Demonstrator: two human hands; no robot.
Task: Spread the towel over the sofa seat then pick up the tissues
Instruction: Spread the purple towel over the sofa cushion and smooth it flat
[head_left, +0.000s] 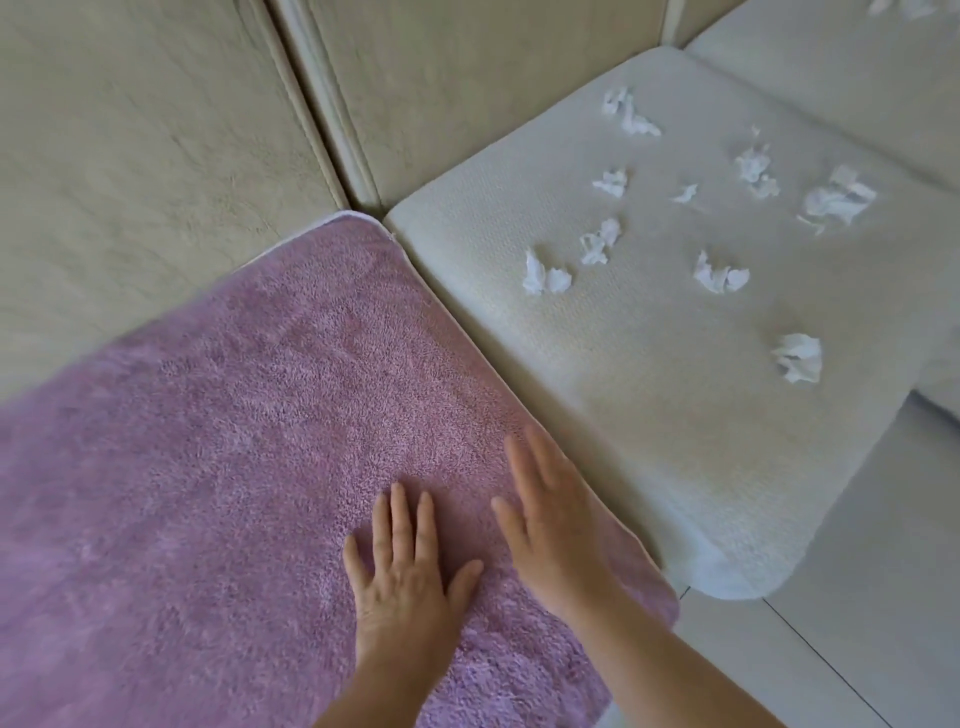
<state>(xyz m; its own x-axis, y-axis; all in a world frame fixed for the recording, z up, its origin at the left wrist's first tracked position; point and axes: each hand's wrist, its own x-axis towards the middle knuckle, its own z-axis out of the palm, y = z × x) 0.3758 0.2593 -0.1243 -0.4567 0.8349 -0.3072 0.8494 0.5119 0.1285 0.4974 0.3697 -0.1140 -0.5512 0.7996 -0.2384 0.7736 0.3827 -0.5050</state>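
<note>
The purple towel (234, 441) lies spread across the sofa seat at the lower left of the frame, its far corner reaching the backrest (130, 156) and its right edge running along the seam beside the neighbouring seat cushion (649, 415). Both hands lie open and flat on it near the lower centre: the left hand (405, 582) with fingers splayed and palm down, the right hand (550, 525) just beside it, also open, blurred and close to the towel's right edge; neither grips anything. The towel looks thick, soft and limp, so it should slide and bunch under a palm rather than hold a shape; any leftover wrinkle is best smoothed with flat palms, or pulled out by pinching a corner or hem. The tissues (717, 218) lie scattered over the neighbouring cushion in the upper right, well apart from the hands, with more at the very top right edge. They are crumpled white wads, very light and easily crushed or blown about, so a gentle fingertip pinch on each wad's body should do, gathering several into one palm
</note>
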